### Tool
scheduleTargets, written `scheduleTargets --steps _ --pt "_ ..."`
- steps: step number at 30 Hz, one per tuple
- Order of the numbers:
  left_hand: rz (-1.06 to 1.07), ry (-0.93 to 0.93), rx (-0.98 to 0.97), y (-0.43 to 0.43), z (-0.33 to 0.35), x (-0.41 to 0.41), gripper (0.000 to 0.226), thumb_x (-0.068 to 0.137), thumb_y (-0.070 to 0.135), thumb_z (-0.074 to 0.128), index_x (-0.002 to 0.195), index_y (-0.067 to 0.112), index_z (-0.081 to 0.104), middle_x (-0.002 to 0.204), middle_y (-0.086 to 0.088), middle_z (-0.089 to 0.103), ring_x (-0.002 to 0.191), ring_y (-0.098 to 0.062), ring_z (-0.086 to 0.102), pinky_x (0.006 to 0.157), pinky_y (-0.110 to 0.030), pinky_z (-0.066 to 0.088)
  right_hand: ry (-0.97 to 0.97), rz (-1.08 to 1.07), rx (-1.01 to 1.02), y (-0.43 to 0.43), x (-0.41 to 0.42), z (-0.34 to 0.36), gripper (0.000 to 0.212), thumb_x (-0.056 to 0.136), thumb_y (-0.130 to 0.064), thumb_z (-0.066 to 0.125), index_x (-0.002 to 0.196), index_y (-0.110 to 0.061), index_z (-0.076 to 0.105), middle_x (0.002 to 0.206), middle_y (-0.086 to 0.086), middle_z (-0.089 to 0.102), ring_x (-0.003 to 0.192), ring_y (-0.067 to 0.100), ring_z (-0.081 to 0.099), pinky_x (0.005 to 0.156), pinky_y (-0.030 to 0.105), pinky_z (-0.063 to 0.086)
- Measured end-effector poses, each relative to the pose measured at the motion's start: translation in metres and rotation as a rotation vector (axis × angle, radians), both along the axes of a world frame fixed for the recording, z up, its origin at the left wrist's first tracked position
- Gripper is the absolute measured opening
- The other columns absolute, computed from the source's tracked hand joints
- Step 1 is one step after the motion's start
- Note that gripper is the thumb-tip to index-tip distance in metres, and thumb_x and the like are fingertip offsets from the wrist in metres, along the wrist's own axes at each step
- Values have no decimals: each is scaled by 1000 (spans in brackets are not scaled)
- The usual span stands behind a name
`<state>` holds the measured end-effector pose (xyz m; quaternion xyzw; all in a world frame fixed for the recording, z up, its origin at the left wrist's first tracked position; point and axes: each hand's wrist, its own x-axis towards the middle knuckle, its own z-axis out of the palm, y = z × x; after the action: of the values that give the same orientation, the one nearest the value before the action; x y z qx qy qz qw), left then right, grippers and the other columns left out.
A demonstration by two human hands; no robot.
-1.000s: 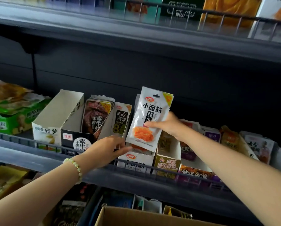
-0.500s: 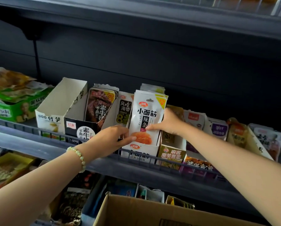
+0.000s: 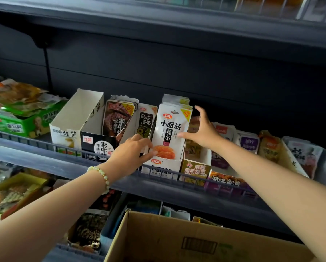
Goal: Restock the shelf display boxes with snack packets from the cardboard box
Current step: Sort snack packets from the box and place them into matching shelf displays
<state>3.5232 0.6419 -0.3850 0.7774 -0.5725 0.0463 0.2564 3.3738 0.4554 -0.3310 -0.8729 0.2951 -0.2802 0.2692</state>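
Observation:
A white snack packet [image 3: 172, 129] with black characters and an orange picture stands upright at the front of its white display box [image 3: 161, 167], with more packets behind it. My left hand [image 3: 133, 154] lies at the box's left front corner, its thumb touching the packet's lower left. My right hand [image 3: 202, 129] is spread beside the packet's right edge, the thumb tip touching the packet, the other fingers raised and apart. The cardboard box [image 3: 177, 241] sits below the shelf at the bottom, its inside hidden.
Along the shelf stand an empty white display box [image 3: 73, 118], a black box of brown packets [image 3: 98, 142], a seaweed packet [image 3: 146, 121], a brown-labelled box [image 3: 194, 169], purple packets [image 3: 247, 142] and a green box [image 3: 24, 123]. A wire rail [image 3: 45, 146] fronts the shelf.
The white packet went down into its display box. My right hand released it and opened beside it. My left hand slid right to the packet's lower corner.

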Motion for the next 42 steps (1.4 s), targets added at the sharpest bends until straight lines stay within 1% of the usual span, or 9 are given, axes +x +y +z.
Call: scheduleTargets --steps 7,17,19,24,29,33,37,40,42 --pt "-47 -40 -85 25 12 -56 46 94 48 48 132 23 51 137 2 45 127 -20 41 103 -34 35 70 62 -3 35 -82 7 70 92 -40 59 150 -28 22 153 -5 31 140 13 31 107 28 28" --pt "-225 -80 276 87 -34 -153 88 74 77 8 146 31 28 152 10 30 141 -10 24 115 -29 21 425 134 -13 125 -250 -67 55 86 -64 36 137 -61 16 146 -40 12 135 -17 10 110 17 17" --pt "-210 -80 373 96 -53 -158 102 67 81 -4 147 27 29 152 5 32 141 -14 26 115 -30 23 503 133 42 137 -270 -97 54 90 -60 35 141 -56 17 146 -38 13 135 -16 11 108 14 16" --pt "-253 -43 608 94 -114 -170 65 93 62 33 147 26 28 148 4 37 134 -16 36 109 -32 34 697 165 151 151 -286 -174 56 96 -56 35 149 -40 22 156 -20 16 143 2 18 115 24 23" --pt "-263 49 853 82 -160 -167 70 94 62 34 151 24 20 155 0 25 140 -22 27 113 -39 29 848 117 331 133 -273 -219 63 97 -56 36 152 -28 22 159 -6 17 143 17 26 115 39 29" --pt "-290 104 857 64 -179 -178 64 96 58 35 147 20 30 149 -3 35 137 -24 32 111 -38 31 802 -105 473 108 -272 -238 63 100 -53 32 149 -15 29 157 6 26 142 23 30 111 30 28" --pt "-355 214 767 43 -198 -204 50 97 53 37 128 16 50 126 -5 53 121 -26 48 98 -35 40 957 -62 514 108 -277 -252 57 103 -46 27 147 -11 35 157 11 25 144 28 24 114 34 22" --pt "-418 188 802 24 -213 -225 60 99 51 34 146 14 31 144 -8 41 132 -27 39 107 -34 34 889 -61 572 108 -274 -254 41 105 -31 34 107 -4 65 118 15 61 111 27 56 105 37 39" --pt "-415 172 820 10 -223 -237 66 99 54 31 151 14 22 154 -8 29 140 -27 29 113 -35 26 791 -157 565 103 -275 -262 35 102 -28 40 112 -3 63 119 17 61 111 30 57 100 40 44"
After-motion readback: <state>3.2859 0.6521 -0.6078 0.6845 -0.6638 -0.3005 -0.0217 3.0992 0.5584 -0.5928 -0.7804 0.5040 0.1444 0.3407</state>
